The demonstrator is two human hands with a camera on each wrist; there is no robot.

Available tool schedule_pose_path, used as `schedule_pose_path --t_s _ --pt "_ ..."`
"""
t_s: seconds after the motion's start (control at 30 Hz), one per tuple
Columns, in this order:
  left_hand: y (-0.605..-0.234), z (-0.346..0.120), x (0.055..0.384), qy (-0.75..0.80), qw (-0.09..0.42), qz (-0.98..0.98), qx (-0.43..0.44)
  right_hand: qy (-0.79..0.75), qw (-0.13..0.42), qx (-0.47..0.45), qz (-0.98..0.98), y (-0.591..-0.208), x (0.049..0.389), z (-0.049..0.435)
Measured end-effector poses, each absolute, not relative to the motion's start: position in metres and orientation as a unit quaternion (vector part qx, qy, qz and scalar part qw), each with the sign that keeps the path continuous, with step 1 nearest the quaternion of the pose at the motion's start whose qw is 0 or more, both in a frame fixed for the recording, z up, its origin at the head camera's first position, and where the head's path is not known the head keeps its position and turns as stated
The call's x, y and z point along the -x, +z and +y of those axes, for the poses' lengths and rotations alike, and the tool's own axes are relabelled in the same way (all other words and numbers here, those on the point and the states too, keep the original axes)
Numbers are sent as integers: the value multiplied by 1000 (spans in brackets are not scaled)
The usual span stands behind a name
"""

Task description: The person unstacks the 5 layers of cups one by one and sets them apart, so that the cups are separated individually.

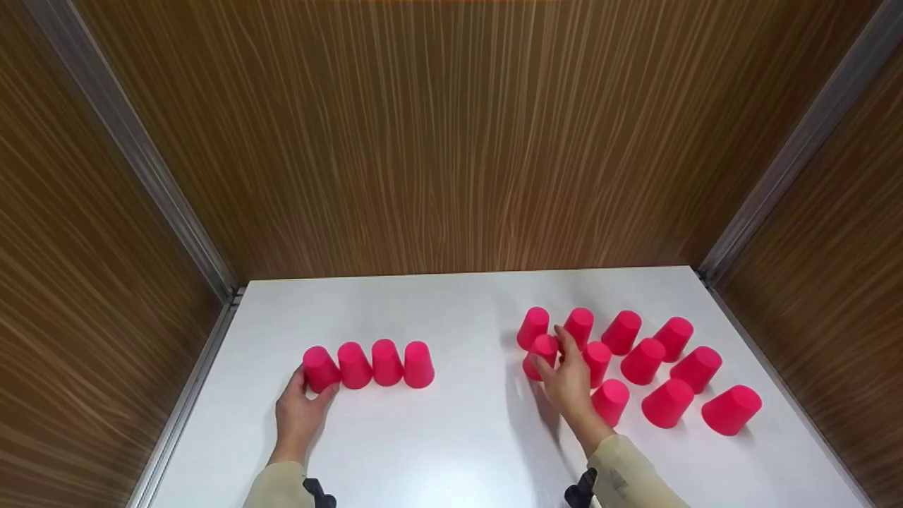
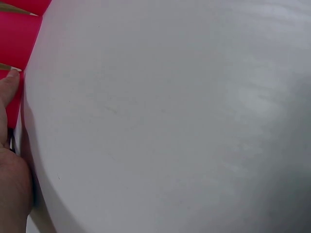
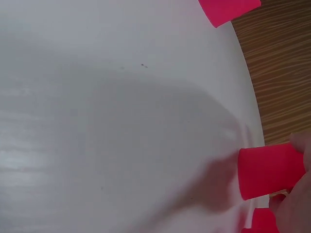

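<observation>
Upside-down pink cups stand on a white table. At the left end of a short row, my left hand (image 1: 300, 416) grips the end cup (image 1: 321, 368) low on its sides, thumb toward the neighbouring cup (image 1: 355, 365). In the left wrist view the thumb (image 2: 9, 85) lies against the pink wall of a cup. On the right, my right hand (image 1: 570, 381) holds another cup (image 1: 540, 358) between thumb and fingers, at the left side of a larger group. The right wrist view shows this held cup (image 3: 267, 170) with its shadow on the table beside it.
Several more upside-down cups (image 1: 643, 361) stand in loose rows right of my right hand; one cup (image 1: 534, 328) is just behind the held one. Wood-grain panels (image 1: 451, 141) enclose the table (image 1: 451, 437) at the back and both sides, with metal posts at the corners.
</observation>
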State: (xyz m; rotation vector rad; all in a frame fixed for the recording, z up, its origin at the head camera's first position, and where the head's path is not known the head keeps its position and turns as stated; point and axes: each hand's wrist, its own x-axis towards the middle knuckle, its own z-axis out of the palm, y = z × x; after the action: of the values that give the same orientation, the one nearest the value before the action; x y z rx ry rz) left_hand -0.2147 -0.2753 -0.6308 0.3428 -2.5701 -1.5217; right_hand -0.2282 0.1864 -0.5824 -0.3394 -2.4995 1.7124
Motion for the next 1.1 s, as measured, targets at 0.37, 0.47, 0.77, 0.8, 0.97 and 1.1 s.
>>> schedule_pose_path --t_s 0.37,0.47,0.77,0.8,0.97,1.1 --pt "-632 -277 215 -505 63 -853 -115 546 158 -9 -823 -536 225 138" --pt "-632 -276 215 -504 59 -853 -118 554 152 -49 -817 -534 227 113" --pt "-630 -275 213 -501 72 -856 -109 567 43 -76 -819 -550 236 44" --pt "-631 -274 213 -503 71 -854 -110 568 32 -76 -819 -553 237 38" --pt "-632 -274 214 -507 66 -852 -113 581 -17 -52 -812 -566 240 16" --pt "-632 -274 214 -507 66 -852 -116 579 -26 -36 -814 -574 242 6"
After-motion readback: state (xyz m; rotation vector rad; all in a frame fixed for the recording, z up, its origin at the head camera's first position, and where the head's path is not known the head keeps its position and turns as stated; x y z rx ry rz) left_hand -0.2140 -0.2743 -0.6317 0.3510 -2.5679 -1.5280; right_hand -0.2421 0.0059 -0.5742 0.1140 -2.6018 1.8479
